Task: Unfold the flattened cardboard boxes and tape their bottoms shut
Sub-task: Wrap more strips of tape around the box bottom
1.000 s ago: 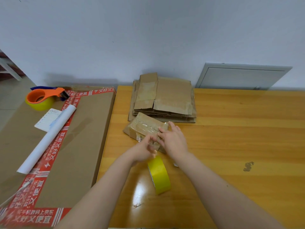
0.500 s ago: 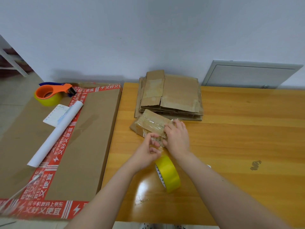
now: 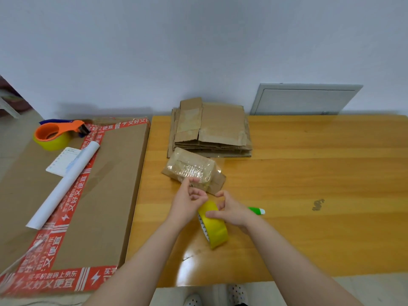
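On the table (image 3: pixel 320 164), the small box (image 3: pixel 192 171) lies on its side just in front of the stack of flattened boxes (image 3: pixel 220 129), which sits at the far edge against the wall. The small box's upper face is covered in wrinkled clear tape, and a loose clear flap sticks out at its right end.

The left hand (image 3: pixel 187 206) is at the near edge of the small box, one finger raised against the taped face and the others curled in. They may be pinching a strip of clear tape, but I cannot tell.

The right hand (image 3: pixel 233 212) grips the yellow tape roll (image 3: pixel 217 230), which stands on edge on the table just near of the small box. The thumb lies on the roll's outer band and the fingers curl over its far side.

A green and white pen (image 3: pixel 257 210) shows on the table just right of the right hand.

To the left lies a large flat carton (image 3: pixel 106 195) edged with red printed tape. It carries an orange tape dispenser (image 3: pixel 57 133), a white paper roll (image 3: pixel 63 187) and a paper slip (image 3: pixel 61 161). A grey panel (image 3: pixel 304 99) leans on the wall behind the table.
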